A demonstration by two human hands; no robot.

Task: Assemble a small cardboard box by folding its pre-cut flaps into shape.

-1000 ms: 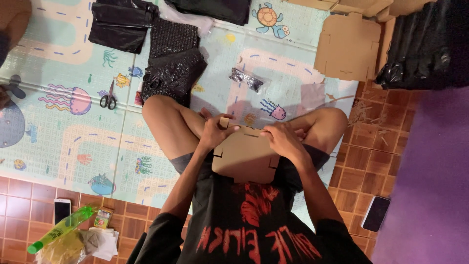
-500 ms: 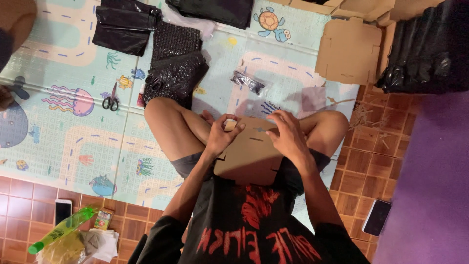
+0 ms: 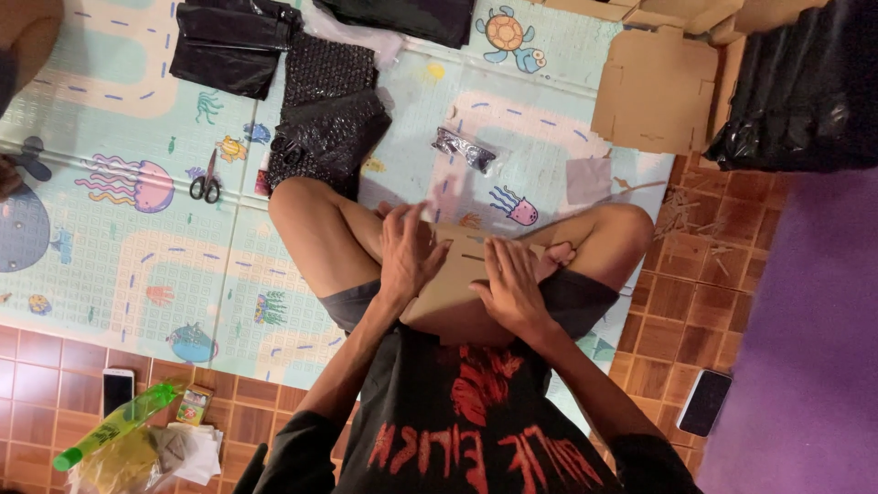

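The person sits cross-legged on a sea-animal play mat (image 3: 137, 265), and a flat brown cardboard box (image 3: 455, 291) rests in the lap, right at the centre of the scene. Both hands are on it. The left hand (image 3: 409, 254) lies flat with fingers spread wide, pressing on the box's left part; it grips nothing. The right hand (image 3: 508, 288) lies palm down on the right part, fingers straight and close together, likewise open and closed on nothing. The two hands sit just beside each other, not touching.

From the box, at about 10 o'clock, a pair of scissors (image 3: 207, 183) lies on the mat, well apart. At 11 o'clock a sheet of black bubble wrap (image 3: 329, 114) lies beside the person's knee, with a folded black bag (image 3: 229, 46) further out the same way. At 12 o'clock a small clear packet (image 3: 465, 148) sits on the mat. At 1 o'clock a flat cardboard sheet (image 3: 654, 91) lies at the mat's edge, and past it a large black bag (image 3: 805, 91). At 8 o'clock, on the brown tile floor, a phone (image 3: 117, 389) lies by a green bottle (image 3: 114, 427). At 4 o'clock another dark phone (image 3: 704, 402) lies on the tiles.
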